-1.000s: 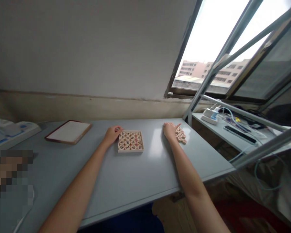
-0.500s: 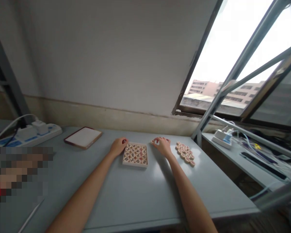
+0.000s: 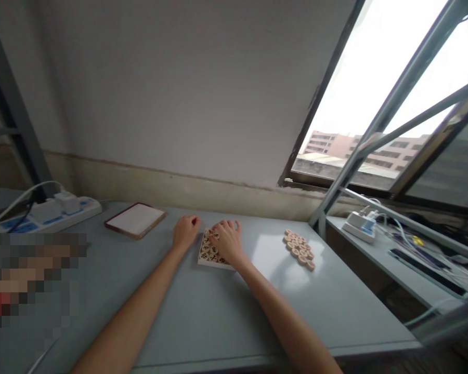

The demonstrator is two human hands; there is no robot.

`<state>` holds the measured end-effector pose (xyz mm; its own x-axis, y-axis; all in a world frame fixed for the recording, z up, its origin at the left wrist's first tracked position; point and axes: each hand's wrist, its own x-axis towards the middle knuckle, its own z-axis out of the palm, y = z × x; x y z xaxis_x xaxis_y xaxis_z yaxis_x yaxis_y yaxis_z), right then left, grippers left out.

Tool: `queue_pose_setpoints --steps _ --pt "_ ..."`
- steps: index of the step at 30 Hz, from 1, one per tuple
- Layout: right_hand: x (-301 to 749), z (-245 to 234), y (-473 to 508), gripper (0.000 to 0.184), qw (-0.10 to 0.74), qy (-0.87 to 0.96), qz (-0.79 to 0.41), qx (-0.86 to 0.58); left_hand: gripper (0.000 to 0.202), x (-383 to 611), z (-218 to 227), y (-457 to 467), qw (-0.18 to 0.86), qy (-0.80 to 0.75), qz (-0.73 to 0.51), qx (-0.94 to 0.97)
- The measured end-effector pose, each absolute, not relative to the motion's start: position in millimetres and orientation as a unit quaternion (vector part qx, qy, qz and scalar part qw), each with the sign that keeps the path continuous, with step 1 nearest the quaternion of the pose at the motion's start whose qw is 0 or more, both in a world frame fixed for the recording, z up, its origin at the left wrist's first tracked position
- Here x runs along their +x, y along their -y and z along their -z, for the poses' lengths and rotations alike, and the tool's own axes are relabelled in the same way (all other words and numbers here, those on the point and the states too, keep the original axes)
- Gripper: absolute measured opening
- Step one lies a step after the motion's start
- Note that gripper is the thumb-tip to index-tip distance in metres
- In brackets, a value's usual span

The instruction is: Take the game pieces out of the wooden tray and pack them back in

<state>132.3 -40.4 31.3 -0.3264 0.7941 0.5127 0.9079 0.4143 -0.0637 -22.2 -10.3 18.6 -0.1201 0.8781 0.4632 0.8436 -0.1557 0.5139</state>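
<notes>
A shallow square box (image 3: 215, 265) holds round wooden xiangqi pieces (image 3: 205, 248) with dark characters, set in rows. My right hand (image 3: 226, 240) is over the box, covering its right part. Its fingertips are closed on a xiangqi piece (image 3: 216, 235) at the back of the box, though the fingers partly hide it. Just left of the box, my left hand (image 3: 185, 230) rests on the table with curled fingers, apart from the box wall. Whether anything is inside its curl is hidden.
More round pieces (image 3: 298, 249) lie flat in a cluster on the table's right. A dark-rimmed lid with a white face (image 3: 135, 221) lies back left, near a power strip (image 3: 68, 215). A metal post (image 3: 337, 179) stands at the right edge.
My right hand has carried a piece leftward from the tabletop to over the box. My left hand has drawn slightly away from the box's left side.
</notes>
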Motion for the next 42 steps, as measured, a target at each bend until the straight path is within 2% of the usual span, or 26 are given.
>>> queue_pose_setpoints --steps 5,9,14,17,20,23,27,31,34,38,42 --pt "133.1 -35.7 45.6 0.033 0.240 0.836 0.144 -0.472 0.031 -19.8 -12.9 9.0 0.059 -0.607 -0.329 0.721" --pt "170.6 -44.3 32.6 0.035 0.228 0.807 0.199 -0.507 0.033 -18.0 -9.3 7.6 0.052 -0.580 -0.314 0.749" --pt "257.1 -36.8 14.0 0.032 0.122 0.680 0.283 -0.666 0.033 -21.8 -3.8 -0.7 0.140 -0.536 -0.306 0.774" --pt "295.2 -27.4 11.1 0.027 0.031 0.606 0.225 -0.762 0.032 -23.0 -2.3 -3.6 0.160 -0.537 -0.304 0.771" --pt "307.0 -25.2 9.9 0.028 -0.008 0.632 0.179 -0.754 0.030 -22.7 -1.7 -5.1 0.163 -0.536 -0.306 0.770" --pt "304.7 -27.5 8.4 0.028 0.010 0.662 0.197 -0.723 0.029 -22.3 0.1 -7.2 0.155 -0.532 -0.308 0.774" --pt "307.9 -24.3 7.4 0.030 0.048 0.611 0.245 -0.751 0.030 -21.2 2.7 -8.6 0.141 -0.535 -0.302 0.776" --pt "319.4 -18.6 7.4 0.034 0.014 0.563 0.152 -0.812 0.030 -17.4 4.2 -6.7 0.128 -0.529 -0.304 0.782" --pt "318.7 -19.8 6.7 0.034 0.021 0.590 0.142 -0.794 0.029 -14.8 5.2 -5.6 0.122 -0.524 -0.307 0.785" --pt "290.0 -26.7 4.8 0.031 0.093 0.666 0.107 -0.733 0.029 -14.5 5.7 -5.6 0.128 -0.519 -0.312 0.786" --pt "234.6 -33.7 9.4 0.027 0.197 0.780 0.079 -0.589 0.028 -14.6 6.0 -5.1 0.131 -0.515 -0.322 0.784"
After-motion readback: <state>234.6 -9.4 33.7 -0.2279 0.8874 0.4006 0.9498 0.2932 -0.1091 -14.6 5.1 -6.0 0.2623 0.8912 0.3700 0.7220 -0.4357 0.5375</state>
